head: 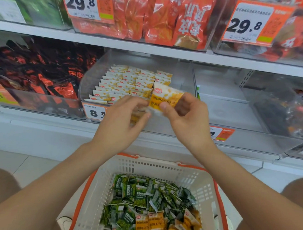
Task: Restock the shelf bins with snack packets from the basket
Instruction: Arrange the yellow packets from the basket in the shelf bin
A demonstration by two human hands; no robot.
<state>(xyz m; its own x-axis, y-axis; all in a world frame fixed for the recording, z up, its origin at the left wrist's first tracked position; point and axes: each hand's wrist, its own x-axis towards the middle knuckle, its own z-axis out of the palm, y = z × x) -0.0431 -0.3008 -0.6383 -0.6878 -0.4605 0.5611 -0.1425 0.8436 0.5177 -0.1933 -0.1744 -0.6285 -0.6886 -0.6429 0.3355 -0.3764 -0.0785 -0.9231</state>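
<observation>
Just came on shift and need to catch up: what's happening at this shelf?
A person is restocking. The left hand and right hand both pinch a yellow-and-white snack packet in front of the clear plastic shelf bin, which holds neat rows of matching packets. Below, the white plastic basket with an orange rim holds many green snack packets and a few yellow packets, not yet shelved.

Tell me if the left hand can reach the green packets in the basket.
Probably yes: the basket lies open below the left hand, green packets uncovered; it must first release the yellow packet.
</observation>
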